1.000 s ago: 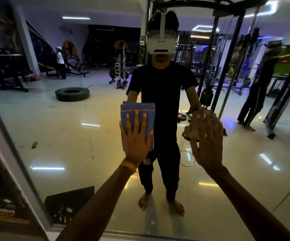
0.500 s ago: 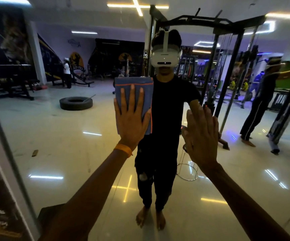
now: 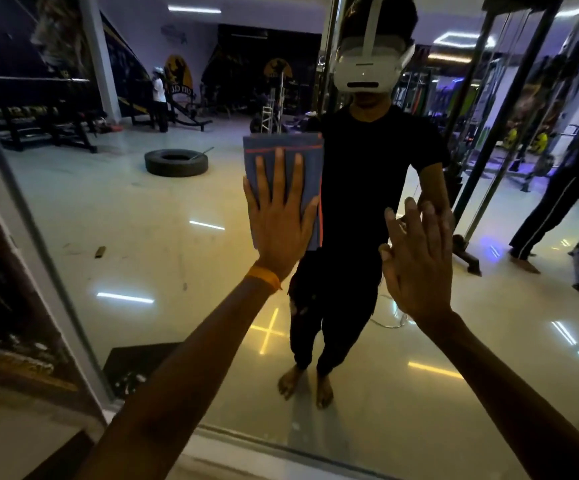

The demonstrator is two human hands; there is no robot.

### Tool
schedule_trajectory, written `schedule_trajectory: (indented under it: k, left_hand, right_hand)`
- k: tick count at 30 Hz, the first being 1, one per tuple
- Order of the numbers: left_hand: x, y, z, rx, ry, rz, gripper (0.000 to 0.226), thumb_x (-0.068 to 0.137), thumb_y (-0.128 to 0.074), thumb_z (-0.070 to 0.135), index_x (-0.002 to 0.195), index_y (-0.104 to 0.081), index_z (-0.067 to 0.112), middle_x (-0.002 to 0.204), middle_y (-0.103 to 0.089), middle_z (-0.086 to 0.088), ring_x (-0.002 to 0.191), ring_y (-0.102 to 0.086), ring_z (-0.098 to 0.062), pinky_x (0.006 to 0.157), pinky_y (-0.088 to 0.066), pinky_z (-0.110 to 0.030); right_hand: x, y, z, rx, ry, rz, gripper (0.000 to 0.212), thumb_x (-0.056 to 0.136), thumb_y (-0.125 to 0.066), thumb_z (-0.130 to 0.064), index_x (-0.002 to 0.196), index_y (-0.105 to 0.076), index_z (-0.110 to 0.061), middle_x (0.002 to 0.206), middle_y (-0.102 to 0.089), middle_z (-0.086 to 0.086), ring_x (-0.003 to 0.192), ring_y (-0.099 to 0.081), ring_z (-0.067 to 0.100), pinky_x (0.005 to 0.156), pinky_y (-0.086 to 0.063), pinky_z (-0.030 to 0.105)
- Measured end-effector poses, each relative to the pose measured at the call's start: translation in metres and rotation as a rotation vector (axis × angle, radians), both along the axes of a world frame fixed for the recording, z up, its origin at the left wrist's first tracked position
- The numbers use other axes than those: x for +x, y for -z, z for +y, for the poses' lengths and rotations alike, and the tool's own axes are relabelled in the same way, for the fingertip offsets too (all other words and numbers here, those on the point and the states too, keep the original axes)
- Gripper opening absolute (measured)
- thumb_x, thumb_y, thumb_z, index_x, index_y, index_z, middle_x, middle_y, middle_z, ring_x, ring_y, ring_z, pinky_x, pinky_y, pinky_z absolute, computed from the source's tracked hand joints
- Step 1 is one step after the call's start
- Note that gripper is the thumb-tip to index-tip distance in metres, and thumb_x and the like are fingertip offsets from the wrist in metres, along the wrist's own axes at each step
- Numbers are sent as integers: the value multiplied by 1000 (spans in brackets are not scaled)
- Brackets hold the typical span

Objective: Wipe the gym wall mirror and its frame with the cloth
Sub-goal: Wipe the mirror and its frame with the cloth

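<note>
The left hand (image 3: 279, 216) lies flat against the mirror (image 3: 163, 237) with its fingers spread and pointing up, pressing a folded blue cloth (image 3: 284, 150) onto the glass. The cloth has an orange stitched line near its top and down its right side; its upper part and right strip show past the fingers, the rest is covered by the palm. It sits around the middle of the glass, well in from the left edge and well above the bottom edge. An orange wristband (image 3: 264, 277) circles the left wrist.

The right hand (image 3: 416, 261) is raised to the right of the cloth, open, fingers slightly apart and pointing up, holding nothing. Its fingertips meet their own reflection, so it seems to rest on the glass, though I cannot tell for sure.

The mirror's frame (image 3: 38, 244) runs as a pale strip slanting down the left side and then along the bottom edge.

In the glass stands the reflected person (image 3: 361, 188) in dark clothes, barefoot, wearing a white headset (image 3: 366, 69). Behind, the reflection shows a shiny floor with a large tyre (image 3: 176, 162) lying on it, a cable machine (image 3: 496, 116) at the right, and other people further back.
</note>
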State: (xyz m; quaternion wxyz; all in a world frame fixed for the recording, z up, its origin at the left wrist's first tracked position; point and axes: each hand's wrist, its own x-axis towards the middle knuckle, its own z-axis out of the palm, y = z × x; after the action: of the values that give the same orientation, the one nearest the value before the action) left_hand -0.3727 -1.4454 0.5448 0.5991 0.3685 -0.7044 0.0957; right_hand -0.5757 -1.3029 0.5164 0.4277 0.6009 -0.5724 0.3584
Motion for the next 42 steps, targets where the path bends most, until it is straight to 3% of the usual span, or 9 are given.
schedule_trajectory:
  k: [2, 5, 8, 13, 17, 25, 30, 34, 42]
  left_hand:
    - [-6, 7, 0, -6, -24, 18, 73, 107, -24, 55, 162, -20, 7, 171, -14, -15, 157, -2, -36, 129, 2, -54]
    - [-13, 110, 21, 80, 15, -21, 71, 108, -22, 57, 165, 0, 20, 173, 7, -7, 159, 4, -35, 128, -4, -58]
    - [-11, 198, 49, 230, 54, -25, 69, 109, -22, 54, 166, 4, 24, 174, 7, -5, 160, 3, -36, 124, -13, -65]
    - [-29, 106, 38, 230, -22, 200, 70, 109, -18, 55, 165, 6, 22, 173, 2, -13, 159, 8, -32, 129, 0, -56]
    - [-27, 16, 13, 74, -102, 187, 72, 108, -26, 50, 159, -26, 0, 166, -24, -27, 156, -7, -40, 128, 1, -55]
    - [-11, 235, 63, 302, 27, -36, 68, 110, -24, 51, 166, 5, 25, 174, 7, -6, 160, 5, -36, 120, -21, -71]
    - [-28, 131, 39, 165, -8, 99, 65, 110, -19, 51, 164, 5, 23, 172, 9, -7, 158, 8, -34, 128, 1, -58]
    - [-34, 42, 15, 76, -104, 136, 70, 108, -27, 48, 159, -20, 0, 167, -19, -28, 155, -1, -39, 128, 4, -54]
    - [-56, 183, 77, 354, 15, 204, 69, 109, -21, 57, 163, 15, 32, 172, 11, -8, 159, 7, -36, 124, -7, -69]
  right_hand:
    - [0, 3, -1, 3, -1, -12, 63, 102, -62, -23, 158, -35, -10, 168, -25, 19, 157, -18, 40, 124, -17, 63]
    - [0, 5, -3, 5, -20, -20, 64, 103, -59, -24, 159, -32, -13, 167, -27, 18, 157, -17, 39, 123, -18, 64]
    - [-1, 5, 0, 27, -31, -4, 61, 105, -52, -29, 160, -30, -15, 168, -25, 18, 158, -15, 38, 124, -17, 61]
    - [-13, -1, 7, 80, -57, 37, 57, 107, -44, -32, 159, -33, -14, 168, -26, 18, 157, -17, 38, 125, -17, 57]
    - [-11, -1, 4, 66, -7, 57, 59, 105, -48, -31, 159, -33, -14, 167, -27, 19, 157, -18, 38, 124, -19, 59]
    - [-4, 10, -6, 36, 115, 76, 63, 108, -41, -40, 163, -23, -15, 167, -22, 20, 157, -12, 39, 128, -1, 52]
    - [-12, 5, 4, 74, 73, 100, 62, 107, -46, -36, 162, -27, -15, 168, -24, 19, 157, -16, 38, 127, -10, 53]
    - [-21, 4, 11, 113, 86, 184, 64, 107, -45, -38, 163, -25, -15, 168, -22, 19, 156, -13, 38, 129, -3, 49]
    - [-29, 8, 7, 104, 243, 345, 70, 108, -37, -49, 166, -12, -17, 172, 1, 16, 158, 7, 33, 127, -1, 49]
